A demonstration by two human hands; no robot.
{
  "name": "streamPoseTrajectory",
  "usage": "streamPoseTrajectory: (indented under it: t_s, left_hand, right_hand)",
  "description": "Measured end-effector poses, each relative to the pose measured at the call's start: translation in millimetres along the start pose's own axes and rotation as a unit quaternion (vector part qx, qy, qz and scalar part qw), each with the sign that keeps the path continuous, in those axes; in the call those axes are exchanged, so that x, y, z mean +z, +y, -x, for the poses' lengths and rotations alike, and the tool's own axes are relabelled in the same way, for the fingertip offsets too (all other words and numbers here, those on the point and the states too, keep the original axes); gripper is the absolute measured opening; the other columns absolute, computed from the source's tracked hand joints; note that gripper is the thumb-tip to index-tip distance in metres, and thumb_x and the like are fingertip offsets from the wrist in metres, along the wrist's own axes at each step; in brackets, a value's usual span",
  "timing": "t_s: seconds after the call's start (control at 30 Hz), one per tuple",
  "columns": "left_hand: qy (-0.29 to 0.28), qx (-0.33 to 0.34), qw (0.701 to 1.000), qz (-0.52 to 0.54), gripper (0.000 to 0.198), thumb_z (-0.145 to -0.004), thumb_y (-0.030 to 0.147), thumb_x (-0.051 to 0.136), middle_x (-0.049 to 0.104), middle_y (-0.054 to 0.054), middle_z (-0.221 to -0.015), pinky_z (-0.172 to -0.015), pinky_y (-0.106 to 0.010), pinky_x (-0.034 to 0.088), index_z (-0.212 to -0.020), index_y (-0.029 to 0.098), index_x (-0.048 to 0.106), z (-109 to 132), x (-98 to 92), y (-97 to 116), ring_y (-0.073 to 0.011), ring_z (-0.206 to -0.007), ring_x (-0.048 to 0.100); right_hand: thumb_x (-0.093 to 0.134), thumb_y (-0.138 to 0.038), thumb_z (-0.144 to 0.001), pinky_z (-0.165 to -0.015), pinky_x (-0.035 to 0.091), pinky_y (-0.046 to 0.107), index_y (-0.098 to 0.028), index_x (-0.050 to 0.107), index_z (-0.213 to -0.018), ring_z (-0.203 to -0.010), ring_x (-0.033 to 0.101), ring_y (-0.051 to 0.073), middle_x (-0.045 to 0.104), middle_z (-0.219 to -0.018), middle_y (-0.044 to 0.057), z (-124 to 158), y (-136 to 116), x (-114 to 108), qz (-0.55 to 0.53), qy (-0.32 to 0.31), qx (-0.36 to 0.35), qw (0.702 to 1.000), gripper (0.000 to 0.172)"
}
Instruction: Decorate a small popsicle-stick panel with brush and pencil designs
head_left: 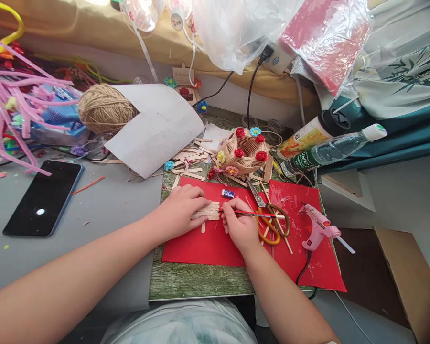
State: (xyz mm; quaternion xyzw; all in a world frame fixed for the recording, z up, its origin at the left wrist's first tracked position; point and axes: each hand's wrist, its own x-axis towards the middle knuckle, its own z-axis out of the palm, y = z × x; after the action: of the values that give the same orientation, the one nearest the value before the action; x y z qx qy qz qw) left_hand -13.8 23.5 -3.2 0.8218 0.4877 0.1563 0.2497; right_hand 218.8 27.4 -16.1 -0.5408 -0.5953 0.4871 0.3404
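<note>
My left hand [182, 210] lies over a small row of craft sticks [212, 210] on the red sheet [197, 248], its fingers above and thumb below, gripping them. One more stick pokes out beneath the row. In my right hand [241, 227] is a thin red pencil [251, 213], its tip close to the right ends of the sticks. A blue and white eraser [228, 193] rests just above. Scissors with orange-brown handles [272, 217] lie partly under the pencil, to the right of my right hand.
A twine-wrapped basket with flowers [243, 152] stands behind, near loose craft sticks [191, 160]. At right are a pink glue gun [317, 227], a bottle [329, 150] and a cup [308, 134]. Leftward are a phone [43, 198], a twine ball [105, 109] and pink pipe cleaners [25, 105].
</note>
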Motion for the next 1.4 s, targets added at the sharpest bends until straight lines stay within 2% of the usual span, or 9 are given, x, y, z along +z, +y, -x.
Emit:
streamPoseTrajectory:
  t_s: [0.13, 0.2, 0.27, 0.43, 0.63, 0.73, 0.83, 1.0, 1.4]
  left_hand:
    - [-0.002, 0.003, 1.000, 0.001, 0.033, -0.100, 0.042, 0.064, 0.064, -0.009, -0.123, -0.098, -0.046, 0.042, -0.126, 0.023, 0.069, 0, -0.4, 1, -0.0279, -0.114, 0.054]
    - [0.003, 0.010, 1.000, -0.007, 0.033, -0.100, 0.043, 0.063, 0.064, -0.009, -0.121, -0.098, -0.045, 0.043, -0.125, 0.023, 0.069, 0, 0.3, 0, -0.0277, -0.113, 0.055]
    - [0.008, 0.018, 1.000, -0.019, 0.033, -0.100, 0.043, 0.063, 0.065, -0.009, -0.121, -0.099, -0.045, 0.042, -0.125, 0.022, 0.068, 0, 0.7, 0, -0.0277, -0.113, 0.055]
    - [0.033, 0.055, 0.994, -0.093, 0.029, -0.103, 0.040, 0.059, 0.066, -0.011, -0.122, -0.095, -0.045, 0.043, -0.123, 0.021, 0.067, 4, -5.2, 4, -0.0277, -0.110, 0.057]
    - [0.013, 0.145, 0.972, -0.183, 0.027, -0.107, 0.036, 0.050, 0.073, -0.012, -0.113, -0.091, -0.042, 0.045, -0.109, 0.018, 0.070, 24, -1.7, 44, -0.0262, -0.103, 0.064]
    - [0.002, 0.138, 0.969, -0.206, 0.048, -0.102, 0.048, 0.058, 0.067, -0.019, -0.138, -0.100, -0.045, 0.045, -0.134, 0.013, 0.065, 38, 16.9, 66, -0.0326, -0.124, 0.062]
    - [-0.010, 0.129, 0.966, -0.224, 0.071, -0.095, 0.061, 0.063, 0.055, -0.025, -0.155, -0.109, -0.049, 0.042, -0.143, 0.009, 0.061, 46, 34.2, 76, -0.0392, -0.140, 0.054]
    - [0.001, 0.109, 0.968, -0.225, 0.079, -0.095, 0.067, 0.060, 0.049, -0.027, -0.160, -0.116, -0.052, 0.038, -0.147, 0.008, 0.058, 50, 42.8, 75, -0.0417, -0.148, 0.047]
    - [-0.003, 0.108, 0.968, -0.226, 0.089, -0.089, 0.070, 0.064, 0.053, -0.030, -0.155, -0.122, -0.056, 0.032, -0.147, 0.003, 0.057, 45, 44.1, 71, -0.0450, -0.145, 0.049]
  right_hand:
    - [0.050, -0.044, -0.109, -0.074, 0.059, 0.039, -0.025, 0.071, -0.120, -0.080, 0.068, 0.022, 0.072, -0.099, 0.008, -3, -4, -9, 0.091, 0.062, -0.124, 0.986, 0.031]
    - [0.054, -0.039, -0.107, -0.095, 0.056, 0.049, -0.023, 0.070, -0.128, -0.103, 0.067, 0.028, 0.067, -0.112, 0.013, -10, -4, -12, 0.214, 0.096, -0.191, 0.953, 0.030]
    - [0.059, -0.035, -0.104, -0.102, 0.053, 0.054, -0.021, 0.069, -0.132, -0.114, 0.061, 0.033, 0.063, -0.117, 0.016, -17, -2, -13, 0.312, 0.111, -0.205, 0.921, 0.033]
    - [0.061, -0.028, -0.101, -0.096, 0.054, 0.049, -0.022, 0.073, -0.113, -0.105, 0.061, 0.031, 0.063, -0.108, 0.012, -25, 8, -10, 0.358, 0.084, -0.182, 0.912, 0.018]
    - [0.060, -0.029, -0.102, -0.098, 0.053, 0.050, -0.020, 0.072, -0.123, -0.110, 0.060, 0.033, 0.063, -0.112, 0.015, -28, 10, -7, 0.362, 0.096, -0.182, 0.909, 0.025]
    - [0.063, -0.026, -0.101, -0.095, 0.054, 0.046, -0.021, 0.072, -0.108, -0.103, 0.063, 0.029, 0.066, -0.105, 0.012, -23, 0, -13, 0.291, 0.069, -0.200, 0.933, 0.013]
    - [0.063, -0.023, -0.102, -0.088, 0.056, 0.039, -0.024, 0.070, -0.107, -0.095, 0.065, 0.024, 0.068, -0.099, 0.007, -13, -16, -22, 0.221, -0.027, -0.207, 0.953, 0.009]
    - [0.062, -0.013, -0.101, -0.091, 0.056, 0.039, -0.023, 0.072, -0.114, -0.100, 0.065, 0.025, 0.067, -0.103, 0.008, -7, -28, -25, 0.283, -0.147, -0.231, 0.919, 0.020]
    - [0.055, -0.017, -0.105, -0.086, 0.055, 0.041, -0.023, 0.074, -0.116, -0.096, 0.062, 0.027, 0.067, -0.099, 0.010, -18, -21, -17, 0.321, -0.188, -0.261, 0.891, 0.022]
